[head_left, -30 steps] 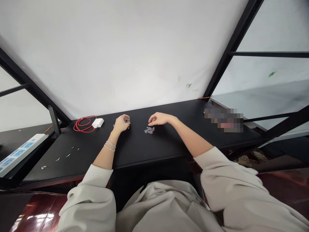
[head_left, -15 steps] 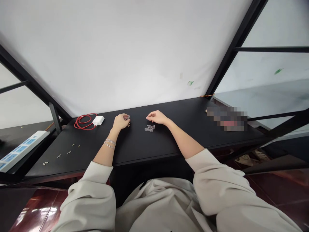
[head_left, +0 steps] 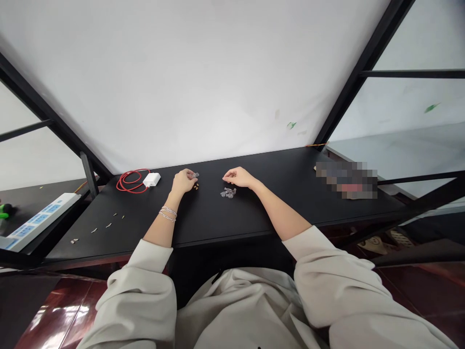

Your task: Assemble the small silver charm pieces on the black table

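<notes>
From my remote post, head view only. A white wall backs a black table. A white power strip lies beyond its left end; a pixelated object, not identifiable, sits toward the right end. A red cable lies looped near the wall.

The left hand is down near the table, fingers curled narrow around or over a clear lump; I cannot tell whether it grips this or merely covers it. The right hand has thumb and fingertips drawn together; whether anything is pinched there I cannot tell. A white charger sits left of both.

Clear pieces lie in a loose cluster on the table, just on the near side of the right hand and apart from the left. Brown bits lie beside the left fingertips; pale scraps are scattered well to the left.

Technique, my judgement: take one clear piece at a time by its edge, from the cluster's outside, with a light pinch. Smooth pieces may slip or drag neighbours. Keep the left fingers low so the brown bits don't scatter.
</notes>
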